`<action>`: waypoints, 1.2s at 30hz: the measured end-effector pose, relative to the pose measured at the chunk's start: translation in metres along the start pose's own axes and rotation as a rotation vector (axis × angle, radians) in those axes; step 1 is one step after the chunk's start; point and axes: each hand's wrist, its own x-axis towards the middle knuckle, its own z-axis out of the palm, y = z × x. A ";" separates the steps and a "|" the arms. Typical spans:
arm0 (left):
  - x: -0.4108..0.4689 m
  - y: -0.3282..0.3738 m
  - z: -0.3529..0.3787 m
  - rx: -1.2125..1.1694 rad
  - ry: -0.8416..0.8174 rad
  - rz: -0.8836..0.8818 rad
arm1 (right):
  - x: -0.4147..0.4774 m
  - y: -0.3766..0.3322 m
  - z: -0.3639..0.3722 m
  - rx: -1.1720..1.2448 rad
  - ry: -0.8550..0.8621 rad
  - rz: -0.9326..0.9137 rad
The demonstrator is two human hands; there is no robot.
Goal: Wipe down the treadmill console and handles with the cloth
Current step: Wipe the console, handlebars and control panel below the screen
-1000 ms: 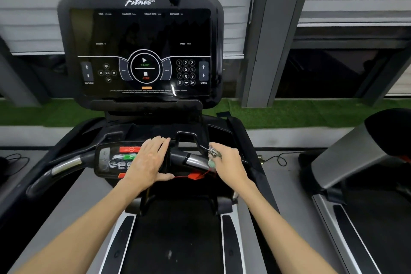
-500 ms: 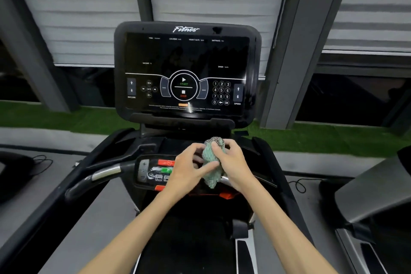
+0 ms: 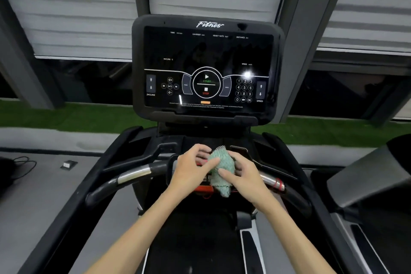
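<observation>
A bunched pale green cloth hangs between both hands above the treadmill's middle handle bar. My left hand pinches its left side with thumb and curled fingers. My right hand grips its right side, thumb pressed on the front. The black console stands upright behind them, its screen dark with white control markings. A curved handle with a silver grip section runs off to the left, and another silver grip with a red band shows to the right. The small control panel under the cloth is mostly hidden.
A second treadmill stands close on the right. Black cables lie on the grey floor at the left, with a small white block nearby. A green turf strip and shuttered windows lie beyond the console.
A second ago my hands rested apart on the handle bar with the cloth barely visible; both have since come together around the cloth. My view has tilted up and shifted left.
</observation>
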 end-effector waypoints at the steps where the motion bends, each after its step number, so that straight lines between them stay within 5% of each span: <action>1: 0.000 -0.009 -0.008 0.089 0.009 0.073 | -0.002 0.002 0.001 -0.065 0.039 -0.003; 5: -0.007 -0.052 -0.038 0.420 -0.007 0.327 | -0.012 0.013 -0.003 -0.416 0.239 0.019; 12: -0.008 -0.091 -0.054 0.712 -0.115 0.361 | 0.005 0.020 -0.024 -0.728 0.355 0.020; 18: -0.002 -0.100 -0.055 0.748 -0.149 0.350 | 0.015 0.019 -0.015 -1.069 0.285 -0.221; 26: -0.002 -0.105 -0.055 0.724 -0.120 0.349 | -0.006 0.055 -0.006 -0.945 0.028 -0.325; 36: 0.000 -0.107 -0.056 0.707 -0.112 0.347 | 0.033 0.028 -0.017 -1.081 0.130 -0.367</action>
